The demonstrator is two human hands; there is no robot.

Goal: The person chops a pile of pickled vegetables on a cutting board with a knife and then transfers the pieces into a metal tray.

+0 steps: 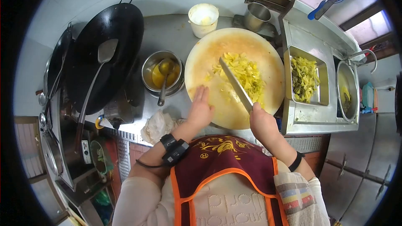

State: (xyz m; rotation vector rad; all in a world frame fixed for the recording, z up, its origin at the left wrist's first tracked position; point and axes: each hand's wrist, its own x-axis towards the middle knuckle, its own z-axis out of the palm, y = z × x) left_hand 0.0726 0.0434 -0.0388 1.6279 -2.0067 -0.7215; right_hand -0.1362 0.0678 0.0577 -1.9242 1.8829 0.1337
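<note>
My right hand [263, 123] is closed round the handle of a kitchen knife [235, 82], its blade slanting up and left across a round cutting board [201, 58]. Chopped yellow-green vegetable [247, 69] is heaped on the board, mostly right of the blade, with a few bits to its left. On the board's lower left edge, my left hand [201, 111] lies with its fingers stretched out and holds nothing. The knife's handle is mostly hidden in my right hand.
Left of the board stands a metal pot [150, 65] with a ladle [166, 68] in yellow liquid. A white tub [203, 19] is behind. A steel tray [322, 88] of chopped vegetable sits right. A black wok [125, 29] with a spatula [107, 50] leans left. A crumpled plastic bag [159, 126] lies nearby.
</note>
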